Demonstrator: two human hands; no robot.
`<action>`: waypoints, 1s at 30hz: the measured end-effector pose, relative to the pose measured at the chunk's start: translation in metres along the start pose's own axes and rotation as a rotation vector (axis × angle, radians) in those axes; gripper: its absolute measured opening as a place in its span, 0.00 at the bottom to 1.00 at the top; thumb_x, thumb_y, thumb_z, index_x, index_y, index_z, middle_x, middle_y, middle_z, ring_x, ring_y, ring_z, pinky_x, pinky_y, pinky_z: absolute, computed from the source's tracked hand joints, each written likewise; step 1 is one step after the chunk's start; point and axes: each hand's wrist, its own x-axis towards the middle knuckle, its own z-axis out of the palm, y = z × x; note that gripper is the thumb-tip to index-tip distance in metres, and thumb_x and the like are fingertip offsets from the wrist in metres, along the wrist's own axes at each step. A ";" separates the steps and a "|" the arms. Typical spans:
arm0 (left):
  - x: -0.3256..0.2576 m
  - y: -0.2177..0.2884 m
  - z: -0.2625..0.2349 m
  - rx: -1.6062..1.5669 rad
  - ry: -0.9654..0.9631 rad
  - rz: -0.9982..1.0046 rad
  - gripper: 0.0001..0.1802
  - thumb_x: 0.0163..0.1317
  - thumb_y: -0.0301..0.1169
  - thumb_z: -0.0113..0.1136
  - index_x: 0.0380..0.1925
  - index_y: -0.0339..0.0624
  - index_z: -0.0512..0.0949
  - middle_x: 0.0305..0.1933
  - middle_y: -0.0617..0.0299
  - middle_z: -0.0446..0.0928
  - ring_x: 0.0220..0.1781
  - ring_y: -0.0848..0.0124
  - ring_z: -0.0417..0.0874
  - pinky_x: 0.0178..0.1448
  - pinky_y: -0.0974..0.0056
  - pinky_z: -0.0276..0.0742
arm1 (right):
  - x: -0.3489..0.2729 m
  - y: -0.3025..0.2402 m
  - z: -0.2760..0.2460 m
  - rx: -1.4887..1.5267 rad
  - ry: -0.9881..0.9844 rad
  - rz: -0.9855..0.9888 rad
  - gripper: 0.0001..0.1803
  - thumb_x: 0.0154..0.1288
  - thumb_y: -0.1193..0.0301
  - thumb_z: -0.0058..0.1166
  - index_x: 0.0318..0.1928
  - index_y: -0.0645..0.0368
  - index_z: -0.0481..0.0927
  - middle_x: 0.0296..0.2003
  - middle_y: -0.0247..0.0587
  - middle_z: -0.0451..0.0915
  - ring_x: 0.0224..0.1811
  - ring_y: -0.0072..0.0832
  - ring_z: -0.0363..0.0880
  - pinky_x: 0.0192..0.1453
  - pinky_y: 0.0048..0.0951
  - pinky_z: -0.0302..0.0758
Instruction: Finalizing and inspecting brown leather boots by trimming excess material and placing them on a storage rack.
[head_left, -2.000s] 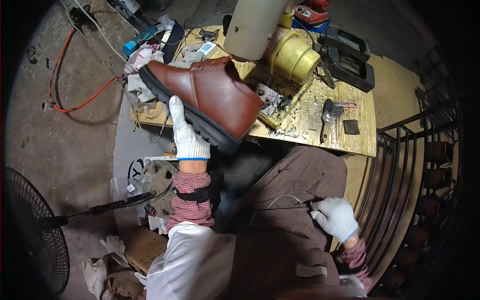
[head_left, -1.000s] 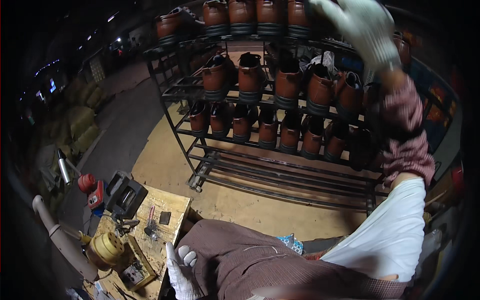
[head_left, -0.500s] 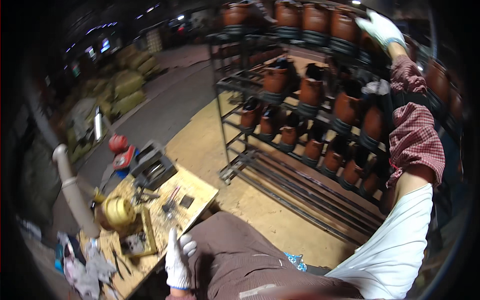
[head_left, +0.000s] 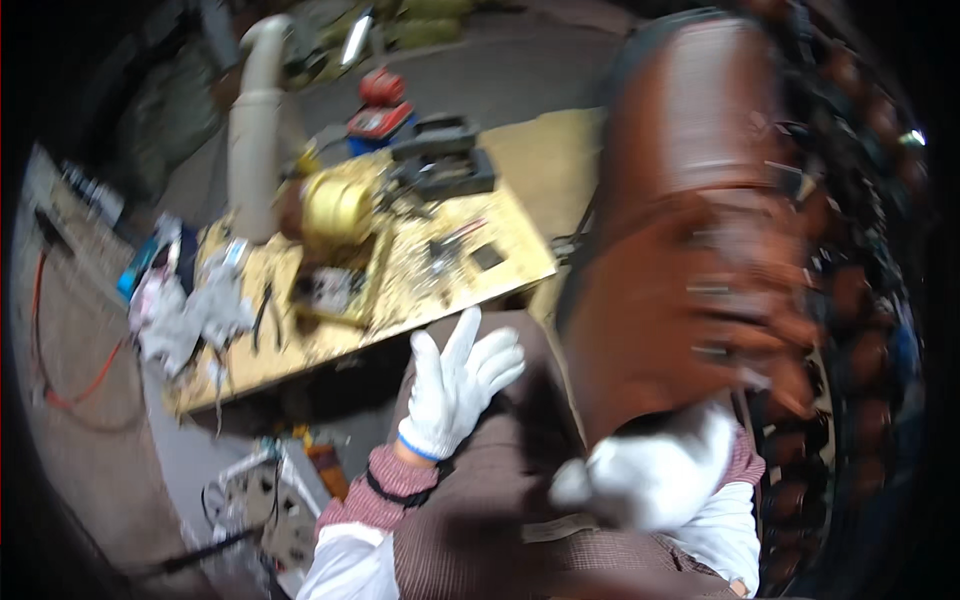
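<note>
Holds a brown shoe (head_left: 660, 270) aloft, toe up, to the right of the right corner of the desk (head_left: 515, 225), in a right grip (head_left: 655, 470) apparently closed on the collar end, though hard to judge through motion blur. Spreads the left grip (head_left: 465, 375) wide and empty over the lap (head_left: 500, 440), beside the desk's near edge. Has pliers (head_left: 268, 292) lying by that edge toward the left corner, grey rags (head_left: 220, 305) at the left end and a dark square patch (head_left: 488, 257) by the right corner.

We look down from head height through a wide fisheye lens. We face the wooden workbench (head_left: 524, 250) ahead to the left, while the brown leather shoe (head_left: 650, 300) looms nearest, at right.
</note>
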 end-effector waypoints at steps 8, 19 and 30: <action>-0.055 0.021 -0.154 -0.174 0.631 0.140 0.48 0.70 0.72 0.36 0.76 0.46 0.60 0.76 0.55 0.65 0.74 0.57 0.69 0.77 0.48 0.67 | 0.069 -0.008 0.107 1.166 0.131 1.247 0.22 0.57 0.63 0.69 0.51 0.57 0.85 0.47 0.42 0.87 0.34 0.38 0.87 0.31 0.32 0.79; 0.007 0.139 -0.259 -0.030 0.301 0.515 0.36 0.80 0.58 0.35 0.75 0.45 0.61 0.77 0.54 0.63 0.75 0.60 0.68 0.80 0.49 0.61 | 0.040 -0.052 0.111 0.912 -0.076 1.775 0.19 0.58 0.69 0.69 0.48 0.64 0.84 0.44 0.52 0.86 0.45 0.46 0.86 0.51 0.37 0.81; -0.031 0.086 -0.154 -0.345 0.476 0.825 0.39 0.77 0.62 0.37 0.75 0.47 0.61 0.77 0.55 0.63 0.75 0.59 0.68 0.81 0.50 0.61 | 0.034 -0.061 0.131 0.946 -0.170 1.835 0.17 0.54 0.76 0.68 0.45 0.64 0.83 0.42 0.52 0.85 0.45 0.46 0.85 0.52 0.37 0.81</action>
